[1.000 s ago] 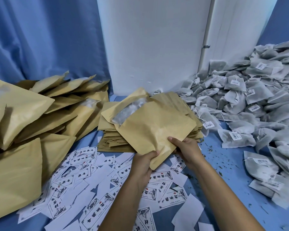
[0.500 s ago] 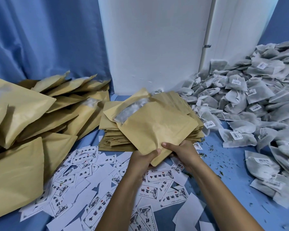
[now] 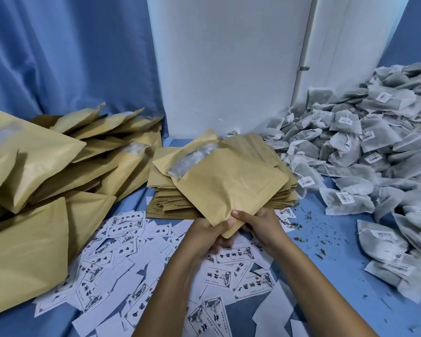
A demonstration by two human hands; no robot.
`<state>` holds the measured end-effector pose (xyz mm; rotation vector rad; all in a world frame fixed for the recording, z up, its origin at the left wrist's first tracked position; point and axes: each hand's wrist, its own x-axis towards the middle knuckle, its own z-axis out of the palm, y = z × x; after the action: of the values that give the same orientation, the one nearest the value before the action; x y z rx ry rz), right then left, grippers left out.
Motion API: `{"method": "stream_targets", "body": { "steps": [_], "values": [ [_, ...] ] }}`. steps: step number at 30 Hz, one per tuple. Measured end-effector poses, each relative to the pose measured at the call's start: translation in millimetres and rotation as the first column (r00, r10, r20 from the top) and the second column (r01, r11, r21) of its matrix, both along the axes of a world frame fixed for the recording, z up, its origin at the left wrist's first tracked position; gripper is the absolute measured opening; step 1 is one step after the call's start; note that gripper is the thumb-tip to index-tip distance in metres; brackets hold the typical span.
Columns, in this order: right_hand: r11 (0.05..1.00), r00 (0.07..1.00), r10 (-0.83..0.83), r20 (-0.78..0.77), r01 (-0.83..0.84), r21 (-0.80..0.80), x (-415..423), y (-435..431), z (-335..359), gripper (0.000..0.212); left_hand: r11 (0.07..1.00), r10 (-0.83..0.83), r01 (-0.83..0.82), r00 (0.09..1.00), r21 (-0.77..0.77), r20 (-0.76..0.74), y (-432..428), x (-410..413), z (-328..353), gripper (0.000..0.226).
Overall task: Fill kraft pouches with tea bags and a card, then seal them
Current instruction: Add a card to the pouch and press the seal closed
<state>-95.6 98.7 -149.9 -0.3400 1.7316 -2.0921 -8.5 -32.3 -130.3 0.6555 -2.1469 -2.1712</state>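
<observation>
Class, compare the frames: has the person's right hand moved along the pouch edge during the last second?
Yes. The right hand has slid left along the held pouch, closing on the left hand, judged against the flat pouch stack.

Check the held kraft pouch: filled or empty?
Filled: the kraft pouch bulges, and a grey tea bag shows through its window. Both hands grip its near corner.

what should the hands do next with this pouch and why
Probably spread the pouch's near corner open. Both hands, left and right, pinch the kraft pouch at that corner above the stack of flat pouches; it looks flat, and whether its mouth is open cannot be told. The tea bags and printed cards lie loose on the table.
</observation>
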Motion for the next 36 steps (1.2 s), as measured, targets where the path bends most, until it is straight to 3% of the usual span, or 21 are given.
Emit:
{"method": "stream_targets", "body": {
  "steps": [4,7,10,14,20,30,33,36],
  "values": [
    [0.996,0.995,0.08,0.067,-0.078,-0.033,8.0,-4.7,-4.0,0.029,1.0,0.02,-0.02,0.999,0.013,0.029,-0.3,2.1,-1.2,0.024],
    [0.994,0.995,0.097,0.038,-0.095,-0.059,14.0,-9.4,-2.3,0.053,0.999,0.01,-0.009,0.999,-0.032,0.037,-0.8,0.3,3.0,0.027],
    [0.993,0.996,0.071,0.052,-0.066,-0.101,13.1,-10.4,3.3,0.042,1.0,0.007,-0.006,0.999,-0.031,0.039,-4.1,-0.8,9.0,0.029],
    [0.975,0.992,-0.107,0.07,0.118,-0.19,2.0,-4.8,4.2,0.011,0.998,-0.045,0.048,0.996,-0.039,0.081,-11.0,3.1,16.6,0.026],
    [0.926,0.953,-0.247,0.175,0.285,-0.248,-13.9,16.4,8.8,0.014,0.995,-0.104,0.103,0.991,0.006,0.085,-27.2,13.1,18.9,0.024],
    [0.854,0.893,-0.364,0.264,0.433,-0.288,-27.8,33.1,0.2,0.014,0.982,-0.163,0.173,0.979,-0.08,0.124,-29.2,17.3,15.2,0.022],
    [0.855,0.94,-0.228,0.252,0.318,-0.411,-31.2,40.3,1.9,0.016,0.999,-0.046,0.046,0.998,0.004,0.049,-29.0,16.6,16.5,0.016],
    [0.915,0.977,-0.127,0.173,0.183,-0.361,-28.5,44.7,8.2,0.024,0.979,0.203,-0.199,0.975,0.046,-0.093,-23.3,10.2,13.1,0.019]
  ]
}}
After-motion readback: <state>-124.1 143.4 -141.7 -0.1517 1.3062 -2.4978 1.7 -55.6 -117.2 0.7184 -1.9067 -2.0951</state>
